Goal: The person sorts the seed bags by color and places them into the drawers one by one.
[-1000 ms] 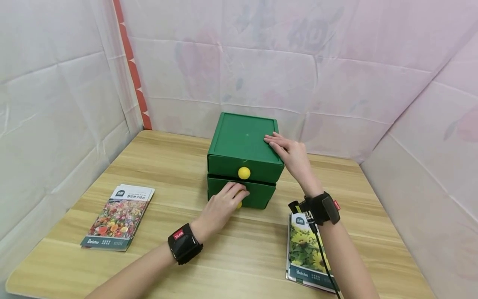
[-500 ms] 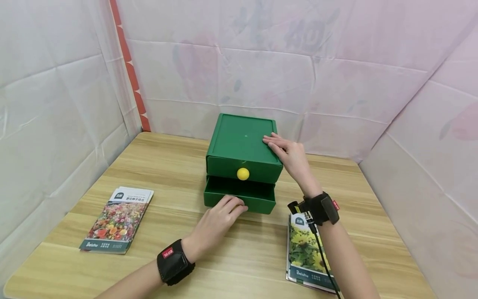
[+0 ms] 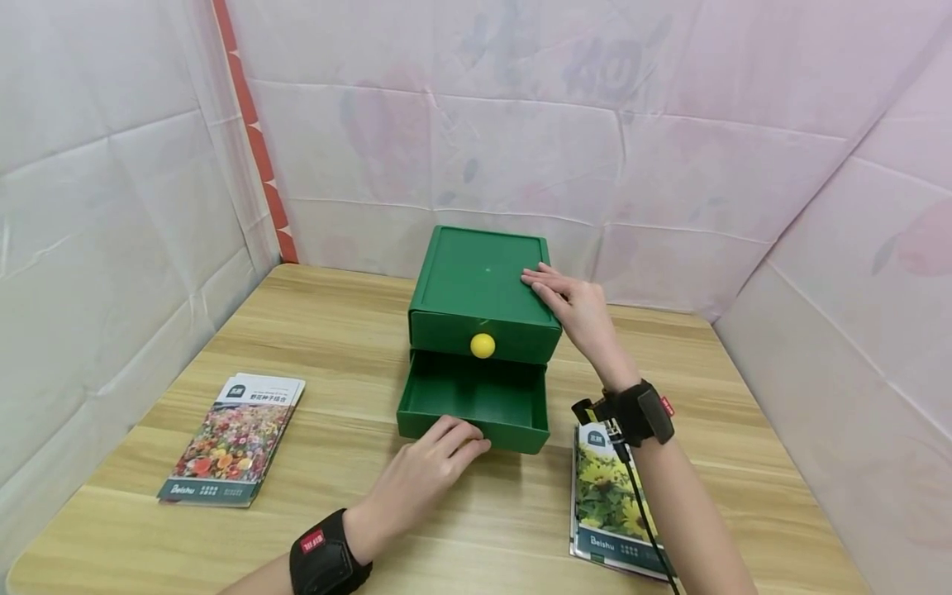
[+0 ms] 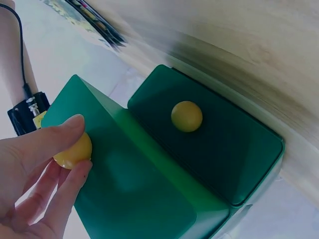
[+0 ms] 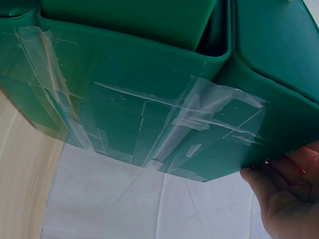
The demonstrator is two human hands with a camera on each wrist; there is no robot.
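Note:
A green two-drawer box [image 3: 479, 285] stands at the middle of the wooden table [image 3: 335, 347]. Its lower drawer [image 3: 476, 397] is pulled out, and only its green floor shows inside. My left hand [image 3: 457, 442] pinches that drawer's yellow knob [image 4: 75, 151] between thumb and fingers [image 4: 45, 144]; in the head view the hand hides the knob. The upper drawer is closed, with its yellow knob [image 3: 483, 345] free. My right hand [image 3: 568, 302] rests flat on the right edge of the box's top. Clear tape [image 5: 199, 114] crosses the box's side, beside the right hand [image 5: 291, 199].
A flower seed packet [image 3: 236, 436] lies at the table's front left. Another packet with yellow flowers [image 3: 606, 504] lies at the front right, partly under my right forearm. White cloth walls close the table in at the back and both sides.
My left hand has drawn the lower drawer out toward me by its knob, from nearly closed to well open. The right hand has stayed on the box top.

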